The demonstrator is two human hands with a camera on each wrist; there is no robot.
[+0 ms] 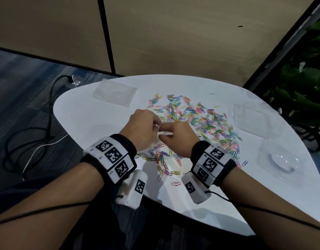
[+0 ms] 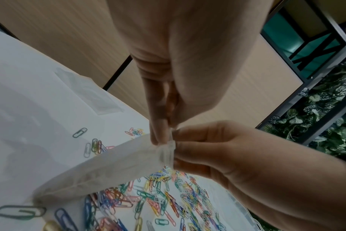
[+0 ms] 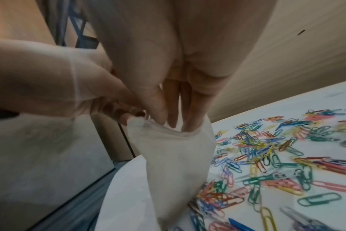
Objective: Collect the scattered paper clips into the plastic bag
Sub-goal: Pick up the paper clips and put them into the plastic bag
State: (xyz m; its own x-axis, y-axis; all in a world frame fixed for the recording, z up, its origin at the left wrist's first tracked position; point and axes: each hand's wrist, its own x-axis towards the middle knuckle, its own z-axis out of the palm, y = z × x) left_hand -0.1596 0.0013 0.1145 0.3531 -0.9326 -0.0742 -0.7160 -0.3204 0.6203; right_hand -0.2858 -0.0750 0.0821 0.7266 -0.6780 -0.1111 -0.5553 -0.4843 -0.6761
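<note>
Many coloured paper clips lie scattered over the white table. My two hands meet above the near part of the pile and hold a small clear plastic bag by its top edge. The left hand pinches one side of the rim. The right hand pinches the other side, its fingers dipping into the bag's mouth. The bag hangs down to the table beside the clips, and I see no clips inside it.
A second flat clear bag lies at the table's far left. More clear plastic and a clear plastic container sit at the right. Cables run over the floor at the left, and plants stand at the right.
</note>
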